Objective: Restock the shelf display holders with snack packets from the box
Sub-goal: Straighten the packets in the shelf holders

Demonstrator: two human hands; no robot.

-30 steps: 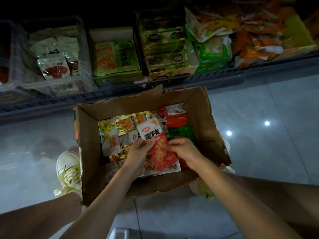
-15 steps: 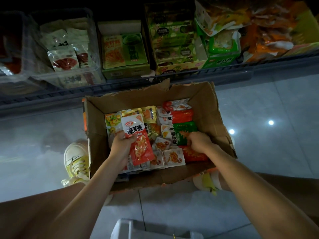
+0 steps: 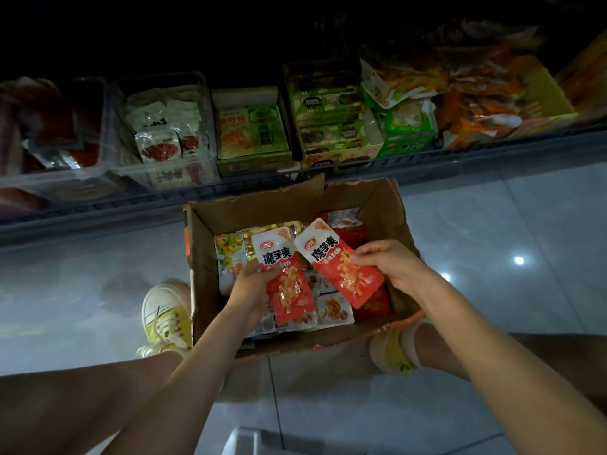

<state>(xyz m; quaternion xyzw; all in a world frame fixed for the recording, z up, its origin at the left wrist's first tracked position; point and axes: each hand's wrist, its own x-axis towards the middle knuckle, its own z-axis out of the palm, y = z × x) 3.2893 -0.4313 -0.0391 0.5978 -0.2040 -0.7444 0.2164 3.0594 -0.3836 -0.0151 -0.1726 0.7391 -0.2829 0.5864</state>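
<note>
An open cardboard box [image 3: 382,208] sits on the floor between my feet, holding several snack packets [image 3: 333,311]. My left hand [image 3: 251,289] grips a red-and-white packet [image 3: 285,287] over the box. My right hand [image 3: 386,261] pinches a second, matching red packet [image 3: 341,264], tilted beside the first. Above the box runs the low shelf with display holders: a clear bin of white packets [image 3: 161,133], a green holder [image 3: 253,136], and a yellow-green holder [image 3: 331,123].
More holders with green and orange packets [image 3: 476,106] fill the shelf's right end, and a clear bin of dark red packets [image 3: 56,139] its left. The shelf's dark rail [image 3: 131,201] runs just behind the box. A pale object [image 3: 249,441] lies on the glossy tiled floor by my knees.
My right hand has lifted a second red packet out of the box's right side. The left hand still holds its packet, now a little higher and nearer the centre.
</note>
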